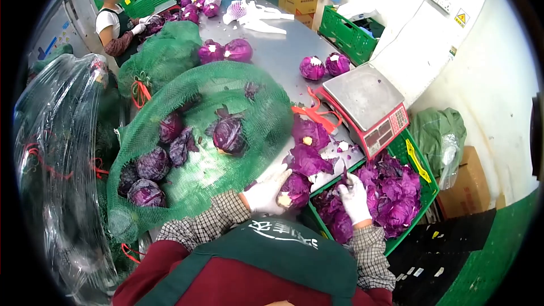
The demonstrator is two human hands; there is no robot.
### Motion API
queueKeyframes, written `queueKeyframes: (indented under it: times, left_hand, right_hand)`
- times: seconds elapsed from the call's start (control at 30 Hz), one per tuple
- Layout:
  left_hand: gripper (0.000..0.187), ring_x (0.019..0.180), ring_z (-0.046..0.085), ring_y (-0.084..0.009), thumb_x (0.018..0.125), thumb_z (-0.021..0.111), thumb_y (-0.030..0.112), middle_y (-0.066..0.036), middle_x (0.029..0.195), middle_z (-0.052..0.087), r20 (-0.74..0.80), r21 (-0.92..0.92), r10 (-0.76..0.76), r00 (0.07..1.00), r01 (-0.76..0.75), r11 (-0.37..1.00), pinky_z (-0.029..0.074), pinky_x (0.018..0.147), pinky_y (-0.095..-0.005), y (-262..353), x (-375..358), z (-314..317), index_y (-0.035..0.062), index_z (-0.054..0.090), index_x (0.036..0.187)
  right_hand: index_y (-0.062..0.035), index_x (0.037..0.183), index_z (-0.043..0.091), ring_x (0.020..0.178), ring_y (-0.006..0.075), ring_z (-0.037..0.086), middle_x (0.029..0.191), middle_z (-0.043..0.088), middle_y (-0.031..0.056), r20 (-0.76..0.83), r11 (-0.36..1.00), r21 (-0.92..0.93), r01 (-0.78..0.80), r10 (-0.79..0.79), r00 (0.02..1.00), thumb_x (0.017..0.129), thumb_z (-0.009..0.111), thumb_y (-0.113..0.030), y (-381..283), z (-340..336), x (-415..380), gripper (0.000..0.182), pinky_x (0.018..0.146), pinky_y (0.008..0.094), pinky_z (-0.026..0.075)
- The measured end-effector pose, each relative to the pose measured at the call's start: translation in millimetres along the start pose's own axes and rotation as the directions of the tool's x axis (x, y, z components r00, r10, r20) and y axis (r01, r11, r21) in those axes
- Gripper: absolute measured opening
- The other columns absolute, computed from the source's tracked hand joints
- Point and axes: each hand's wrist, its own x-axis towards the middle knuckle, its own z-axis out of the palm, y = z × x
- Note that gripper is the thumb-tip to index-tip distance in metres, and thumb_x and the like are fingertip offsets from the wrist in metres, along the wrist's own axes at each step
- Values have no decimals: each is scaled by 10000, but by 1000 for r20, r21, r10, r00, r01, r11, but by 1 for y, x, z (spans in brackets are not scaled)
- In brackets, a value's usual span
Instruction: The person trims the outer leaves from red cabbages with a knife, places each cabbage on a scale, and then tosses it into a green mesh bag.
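My left hand (268,192), in a white glove, grips a red cabbage (295,190) from its left side at the table's near edge. The cabbage's pale cut stem faces me. My right hand (355,199), also gloved, is closed above the near left part of a green crate (433,188). A small dark piece shows at its fingertips, too small to name. Loose purple cabbage leaves (396,192) fill the crate. Just beyond the held cabbage lie peeled leaves (309,160) and another red cabbage (310,134) with a pale stem.
An open green mesh bag (204,178) with several dark cabbages spreads on the left. A red scale (368,102) stands at the right, with two cabbages (324,66) behind it. White foam nets (258,16) lie farther back. Two people (116,22) work at the far end.
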Motion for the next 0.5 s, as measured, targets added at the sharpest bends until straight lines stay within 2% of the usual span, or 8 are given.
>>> queueKeyframes:
  times: [0.07, 0.2, 0.23, 0.27, 0.33, 0.43, 0.47, 0.5]
  left_hand:
    - [1051, 1406, 269, -444, 669, 727, 374, -349, 1508, 201, 25, 1, -10, 1000, 10, 1000, 267, 1156, -397, 2, 8, 2, -69, 213, 1471]
    - [1050, 1406, 270, -445, 674, 723, 366, -362, 1504, 194, 69, 68, 0, 998, -5, 998, 259, 1158, -389, 16, 12, -9, -100, 207, 1461]
    - [1049, 1418, 242, -441, 679, 722, 356, -363, 1504, 190, 73, 39, -11, 997, 8, 999, 248, 1163, -397, 7, 14, -3, -95, 194, 1466]
    - [1050, 1422, 233, -440, 680, 722, 355, -361, 1505, 189, 63, 35, 21, 998, -23, 999, 244, 1165, -401, 2, 11, -3, -93, 190, 1468]
    - [1050, 1429, 216, -437, 683, 722, 351, -357, 1508, 186, 43, 26, 83, 996, -84, 996, 235, 1168, -408, -4, 3, -3, -88, 183, 1471]
    - [1068, 1433, 211, -428, 679, 749, 350, -342, 1514, 185, -14, -31, 87, 996, -88, 996, 223, 1175, -414, -13, -4, 0, -78, 181, 1475]
    - [1073, 1433, 213, -427, 676, 757, 350, -340, 1515, 185, -35, -55, 89, 995, -91, 994, 220, 1177, -413, -18, -8, 1, -77, 181, 1476]
    - [1089, 1435, 211, -421, 669, 780, 358, -333, 1521, 178, 7, -104, 97, 995, -96, 990, 206, 1184, -411, -25, -11, -2, -72, 188, 1477]
  right_hand:
    - [67, 1182, 562, 956, 237, 637, 1107, 624, 177, 318, 999, 2, -51, 48, 947, 827, 704, -96, -73, -2, -7, 415, 886, 318, 516]
    - [58, 1209, 573, 1111, 281, 566, 1179, 583, 207, 277, 862, -306, 404, -325, 904, 822, 750, -250, -38, 47, -15, 525, 938, 335, 475]
    - [53, 1216, 575, 1116, 303, 556, 1123, 598, 218, 336, 964, -114, 241, -191, 922, 847, 721, -293, -26, 50, -8, 526, 938, 367, 465]
    - [49, 1169, 591, 1041, 343, 587, 1056, 609, 240, 245, 985, -1, 172, -167, 955, 864, 676, -276, -25, 56, -6, 454, 894, 402, 482]
    - [39, 1037, 614, 988, 372, 579, 1008, 618, 223, 294, 938, -241, 248, -173, 940, 872, 656, -178, -23, 56, -1, 276, 883, 392, 474]
    - [31, 949, 608, 925, 377, 585, 954, 619, 225, 255, 952, -296, 79, -1, 967, 873, 633, -166, -6, 72, 11, 212, 815, 402, 483]
    - [11, 909, 586, 861, 381, 598, 945, 614, 220, 181, 925, -359, 128, -66, 981, 874, 618, -166, 20, 78, 12, 183, 749, 428, 483]
    - [1, 907, 573, 810, 372, 591, 920, 605, 202, 206, 829, -426, 362, -301, 931, 867, 619, -152, 53, 83, 7, 164, 717, 430, 479]
